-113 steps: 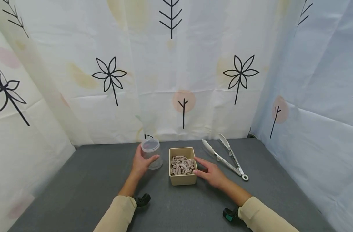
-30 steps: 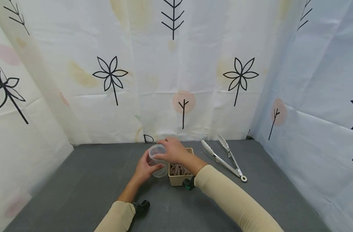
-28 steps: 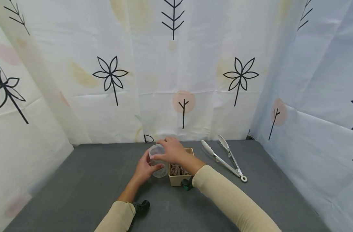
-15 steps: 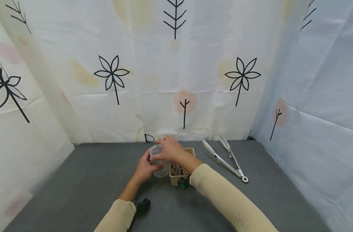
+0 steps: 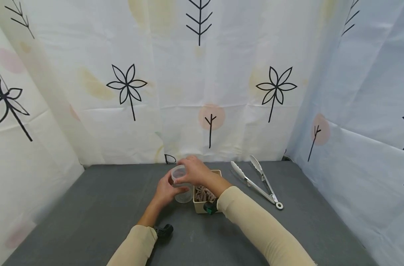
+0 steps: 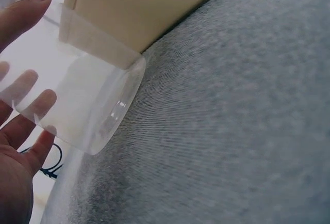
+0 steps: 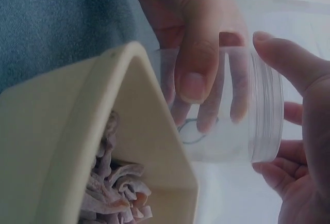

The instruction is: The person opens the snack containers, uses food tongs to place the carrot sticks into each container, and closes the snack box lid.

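Note:
A clear plastic jar (image 5: pixel 183 195) stands upright on the dark table, left of a beige box (image 5: pixel 202 209). My left hand (image 5: pixel 165 190) holds its side, thumb in front and fingers behind; the left wrist view has the jar (image 6: pixel 93 105) between thumb and fingers. Over its top reaches my right hand (image 5: pixel 196 172), thumb and fingers gripping the round translucent lid (image 5: pixel 177 172). The ridged lid (image 7: pixel 267 113) sits on the jar in the right wrist view. Wrinkled greyish-brown strips (image 7: pixel 118 193) lie in the box, partly hidden by my right forearm in the head view.
Metal tongs (image 5: pixel 260 184) with pale tips lie spread on the table to the right of the box. A patterned white curtain (image 5: pixel 235 81) hangs behind and along both sides. The grey tabletop (image 5: pixel 99 207) extends left and toward me.
My right hand has left the box's right edge and crossed over to the jar's lid. The jar has shifted slightly right, nearer the box. During the last second the right hand moved only slightly.

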Available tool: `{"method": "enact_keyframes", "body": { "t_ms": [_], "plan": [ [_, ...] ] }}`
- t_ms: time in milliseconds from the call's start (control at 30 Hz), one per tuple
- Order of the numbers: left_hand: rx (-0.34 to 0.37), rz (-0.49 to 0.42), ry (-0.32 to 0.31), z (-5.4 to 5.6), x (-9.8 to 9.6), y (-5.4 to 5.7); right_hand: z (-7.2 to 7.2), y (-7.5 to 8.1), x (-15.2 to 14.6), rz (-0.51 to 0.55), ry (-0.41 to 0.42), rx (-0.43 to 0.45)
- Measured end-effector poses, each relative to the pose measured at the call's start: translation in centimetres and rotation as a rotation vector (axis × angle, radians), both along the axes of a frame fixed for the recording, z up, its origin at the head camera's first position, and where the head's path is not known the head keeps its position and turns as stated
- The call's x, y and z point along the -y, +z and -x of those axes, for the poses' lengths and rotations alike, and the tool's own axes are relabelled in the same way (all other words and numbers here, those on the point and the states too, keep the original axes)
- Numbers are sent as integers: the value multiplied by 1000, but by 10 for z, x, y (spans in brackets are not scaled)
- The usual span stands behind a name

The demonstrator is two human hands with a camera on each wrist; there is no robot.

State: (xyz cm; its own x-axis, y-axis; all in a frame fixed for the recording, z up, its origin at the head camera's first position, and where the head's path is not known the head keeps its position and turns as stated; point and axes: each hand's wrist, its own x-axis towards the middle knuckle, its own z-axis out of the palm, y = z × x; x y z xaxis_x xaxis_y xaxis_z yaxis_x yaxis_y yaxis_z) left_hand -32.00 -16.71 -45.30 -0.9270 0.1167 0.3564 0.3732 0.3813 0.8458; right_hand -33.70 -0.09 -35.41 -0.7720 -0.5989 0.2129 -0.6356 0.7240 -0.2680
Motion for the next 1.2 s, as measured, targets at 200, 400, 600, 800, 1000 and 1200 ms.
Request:
{"method": "enact_keyframes", "body": {
  "t_ms": [200,400,600,800,1000,1200],
  "plan": [
    [-2,29,5,2,2,-2,2,-1,-1,6,42,24],
    [29,27,-22,1,0,-1,1,-2,-1,-5,7,50],
    [45,21,-16,-2,-5,-1,-2,-2,4,-48,-72,21],
    [-2,33,1,-2,-6,-6,-5,-1,14,-174,-141,-50],
    [-33,55,-8,-1,-5,-5,-5,3,12,-194,-86,-38],
    [-10,71,-40,1,-1,-4,5,5,3,-143,100,-2]
  ]
}}
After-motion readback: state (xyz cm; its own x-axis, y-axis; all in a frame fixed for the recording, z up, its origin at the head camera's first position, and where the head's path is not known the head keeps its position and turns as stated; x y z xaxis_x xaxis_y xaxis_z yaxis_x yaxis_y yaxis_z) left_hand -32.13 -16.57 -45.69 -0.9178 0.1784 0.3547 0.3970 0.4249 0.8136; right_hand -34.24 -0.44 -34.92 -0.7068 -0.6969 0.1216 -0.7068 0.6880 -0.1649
